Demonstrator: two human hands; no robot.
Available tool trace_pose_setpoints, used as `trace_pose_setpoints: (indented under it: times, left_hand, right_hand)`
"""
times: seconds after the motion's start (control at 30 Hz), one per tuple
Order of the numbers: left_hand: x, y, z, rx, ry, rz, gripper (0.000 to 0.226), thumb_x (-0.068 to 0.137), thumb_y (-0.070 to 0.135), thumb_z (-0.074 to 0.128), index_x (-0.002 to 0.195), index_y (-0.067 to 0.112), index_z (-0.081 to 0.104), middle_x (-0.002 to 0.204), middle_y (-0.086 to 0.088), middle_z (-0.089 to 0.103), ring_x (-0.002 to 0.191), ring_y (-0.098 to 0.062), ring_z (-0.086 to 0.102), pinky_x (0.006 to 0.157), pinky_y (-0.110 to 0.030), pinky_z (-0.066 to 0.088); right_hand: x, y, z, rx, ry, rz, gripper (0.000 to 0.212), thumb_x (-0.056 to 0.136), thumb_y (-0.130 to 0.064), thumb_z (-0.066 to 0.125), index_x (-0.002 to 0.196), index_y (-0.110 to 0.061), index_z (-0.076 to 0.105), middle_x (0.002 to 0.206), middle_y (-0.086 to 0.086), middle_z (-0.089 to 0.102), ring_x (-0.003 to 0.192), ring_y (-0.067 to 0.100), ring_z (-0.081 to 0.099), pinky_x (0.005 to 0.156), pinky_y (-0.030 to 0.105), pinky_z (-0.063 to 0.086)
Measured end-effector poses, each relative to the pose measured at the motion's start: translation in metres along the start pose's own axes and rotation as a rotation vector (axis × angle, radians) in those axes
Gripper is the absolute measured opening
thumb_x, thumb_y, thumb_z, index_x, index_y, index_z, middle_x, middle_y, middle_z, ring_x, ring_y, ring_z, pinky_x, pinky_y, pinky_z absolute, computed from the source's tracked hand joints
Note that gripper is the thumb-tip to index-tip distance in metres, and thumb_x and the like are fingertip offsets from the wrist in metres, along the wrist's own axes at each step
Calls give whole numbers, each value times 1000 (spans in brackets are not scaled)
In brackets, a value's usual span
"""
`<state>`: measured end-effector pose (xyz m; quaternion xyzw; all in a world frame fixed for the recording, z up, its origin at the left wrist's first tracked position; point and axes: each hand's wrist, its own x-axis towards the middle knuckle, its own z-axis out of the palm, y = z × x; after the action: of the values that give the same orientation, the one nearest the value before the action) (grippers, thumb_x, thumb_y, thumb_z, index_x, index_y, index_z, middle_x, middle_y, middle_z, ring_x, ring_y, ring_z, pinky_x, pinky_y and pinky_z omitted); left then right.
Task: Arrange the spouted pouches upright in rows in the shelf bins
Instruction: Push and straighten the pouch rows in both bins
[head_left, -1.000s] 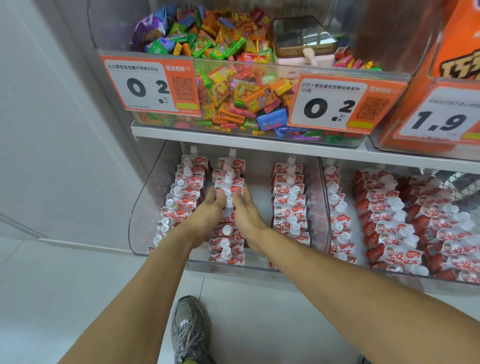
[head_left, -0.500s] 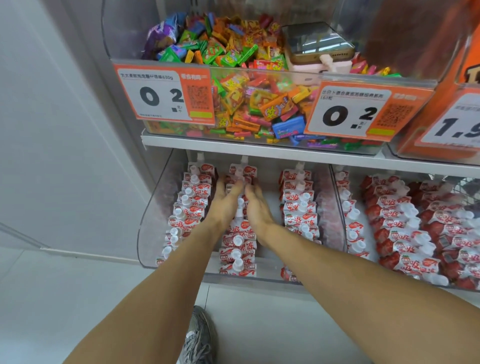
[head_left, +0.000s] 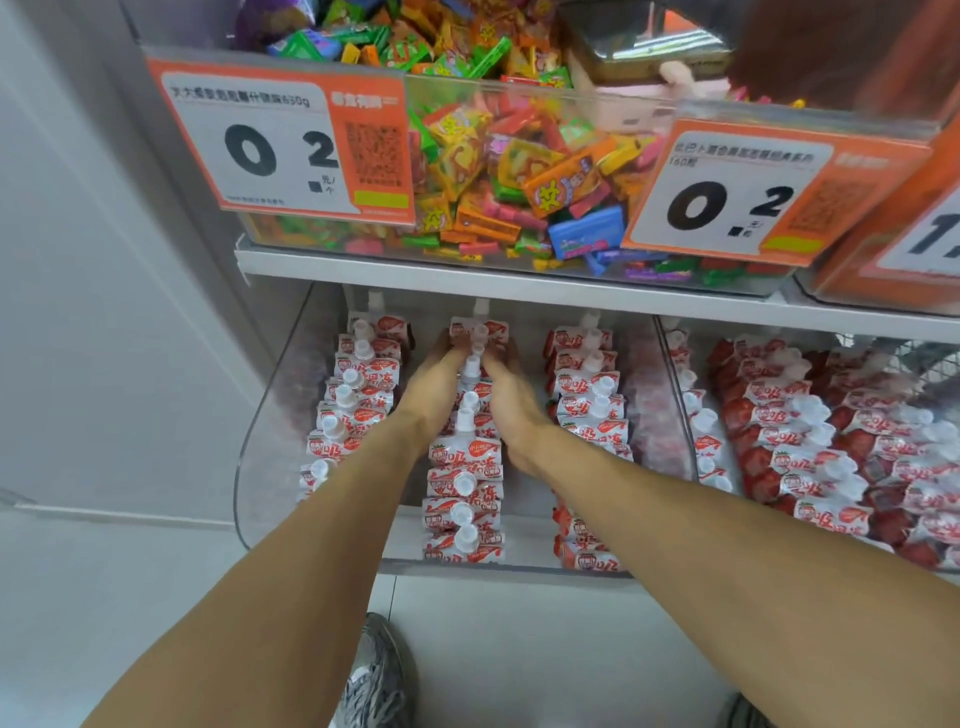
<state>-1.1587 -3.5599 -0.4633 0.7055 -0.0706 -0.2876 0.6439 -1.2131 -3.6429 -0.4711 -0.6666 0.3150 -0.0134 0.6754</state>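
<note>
Red-and-white spouted pouches with white caps stand in three rows in a clear shelf bin (head_left: 265, 441): a left row (head_left: 353, 410), a middle row (head_left: 465, 488) and a right row (head_left: 587, 395). My left hand (head_left: 434, 389) and my right hand (head_left: 506, 400) reach deep into the bin and press against either side of the middle row's rear pouches (head_left: 478, 332), fingers flat along them. The fingertips are hidden behind the pouches.
A neighbouring bin (head_left: 675, 395) to the right holds more pouches (head_left: 831, 447), less tidy. Above, a clear bin (head_left: 519, 93) of mixed sweets carries orange price cards (head_left: 280, 145). The shelf edge (head_left: 519, 291) overhangs the pouch bins. My shoe (head_left: 376, 675) is on the floor below.
Both hands have slid farther back along the middle row, from its middle toward the rear pouches. The camera has moved closer to the shelf.
</note>
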Motion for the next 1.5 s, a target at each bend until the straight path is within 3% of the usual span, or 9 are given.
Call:
trace_pose_setpoints:
  times: [0.07,0.23,0.4,0.67,1.0,1.17,1.3,1.4,1.5]
  left_hand:
    - [2,-1,1,-49,-15,-8,40,95,46,49,129,27,58,119,2,66,107,-11,63,91,-25,46]
    - [-5,1,2,-129,-37,-79,52,90,57,48,126,21,62,119,-8,69,111,-22,65,107,-41,43]
    - [-10,-7,0,-75,-4,-73,50,100,51,36,139,23,50,134,-2,59,120,-18,57,106,-34,40]
    - [-5,-15,5,-63,15,-74,50,98,47,42,145,27,43,140,-3,55,124,-21,55,111,-41,38]
    - [-9,-14,8,-59,20,-129,56,97,52,36,146,25,41,138,-7,56,124,-25,56,111,-43,38]
    - [-17,-10,3,-13,-4,-166,71,87,66,33,146,28,39,143,-3,52,128,-22,51,113,-43,34]
    - [-47,-6,-4,39,-41,-188,53,100,54,25,133,21,51,123,1,61,114,-17,57,103,-36,42]
    - [-58,-24,-6,17,-129,-206,53,99,56,29,147,34,32,147,6,46,131,-19,47,112,-46,36]
    - [-60,-26,-5,-72,-135,-220,47,100,50,28,146,43,31,145,2,50,127,-22,53,109,-49,40]
  right_hand:
    - [3,1,-4,-9,-11,-19,63,100,-57,40,156,-36,23,146,4,53,126,22,56,107,37,43]
    - [0,-1,-8,-16,-27,-24,59,104,-51,37,157,-33,18,147,0,50,116,15,56,88,24,47]
    - [-5,2,-6,-38,3,22,62,102,-60,27,158,-39,9,159,5,36,141,30,42,116,46,34]
    - [-10,12,-3,85,55,2,56,103,-51,38,155,-45,17,144,7,54,121,28,60,103,47,50]
    - [-12,9,-5,32,5,-16,61,103,-55,35,157,-42,11,153,5,44,133,27,52,109,47,45]
    - [-20,0,-8,2,28,18,59,105,-52,31,158,-36,13,159,4,35,141,28,41,111,37,37]
    - [-32,10,-14,-36,55,97,59,106,-49,29,159,-31,10,163,2,25,148,29,29,120,47,26]
    - [-46,24,-6,-6,-25,96,54,105,-48,30,156,-45,10,158,0,39,141,26,42,117,49,33]
    - [-46,30,-2,70,-57,74,52,103,-49,32,152,-52,15,151,1,48,133,25,52,111,51,42]
